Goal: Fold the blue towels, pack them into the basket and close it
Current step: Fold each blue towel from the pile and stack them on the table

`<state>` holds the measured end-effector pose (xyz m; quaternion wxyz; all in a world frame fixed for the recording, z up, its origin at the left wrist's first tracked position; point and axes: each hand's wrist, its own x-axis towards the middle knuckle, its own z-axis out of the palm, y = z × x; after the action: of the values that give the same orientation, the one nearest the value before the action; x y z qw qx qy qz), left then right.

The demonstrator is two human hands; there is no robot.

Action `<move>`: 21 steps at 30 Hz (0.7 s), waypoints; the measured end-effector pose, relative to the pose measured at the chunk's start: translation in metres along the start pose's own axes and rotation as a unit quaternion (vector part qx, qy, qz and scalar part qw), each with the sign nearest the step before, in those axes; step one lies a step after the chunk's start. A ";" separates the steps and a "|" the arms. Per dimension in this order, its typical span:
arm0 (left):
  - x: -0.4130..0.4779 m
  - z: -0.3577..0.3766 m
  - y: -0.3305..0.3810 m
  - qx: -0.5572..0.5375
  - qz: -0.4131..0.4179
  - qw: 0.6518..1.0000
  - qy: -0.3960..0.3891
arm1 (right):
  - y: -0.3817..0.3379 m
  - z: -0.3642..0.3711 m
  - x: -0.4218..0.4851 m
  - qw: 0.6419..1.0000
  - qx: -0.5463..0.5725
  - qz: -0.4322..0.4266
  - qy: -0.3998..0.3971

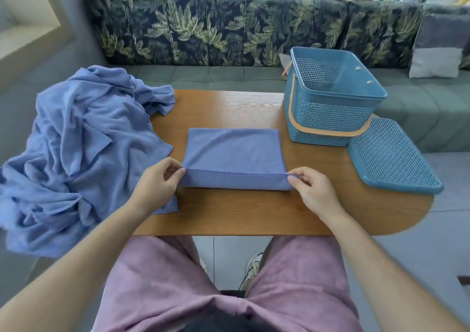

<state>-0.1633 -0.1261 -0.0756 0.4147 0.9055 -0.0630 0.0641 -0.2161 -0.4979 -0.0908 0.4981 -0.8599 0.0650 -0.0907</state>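
1 towel lies with long axis left-right.

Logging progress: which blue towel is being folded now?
The flat towel, near edge pinched by left hand and right hand; the rest lie crumpled in a heap at left.

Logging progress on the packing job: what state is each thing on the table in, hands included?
Blue towel: partly folded, near edge lifted.
Towel pile: crumpled, unfolded.
Basket: open, no towels visible inside.
Lid: off, lying beside basket.
Left hand: pinches towel's left corner.
Right hand: pinches towel's right corner.
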 end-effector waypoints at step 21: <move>0.120 0.043 -0.012 -0.003 -0.100 0.995 0.030 | -0.011 0.042 0.134 0.982 -0.176 0.054 0.042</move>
<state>-0.0401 -0.1582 -0.0918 0.4231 0.9038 0.0402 0.0498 -0.0763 -0.4838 -0.0893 0.3400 -0.9247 0.1475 -0.0867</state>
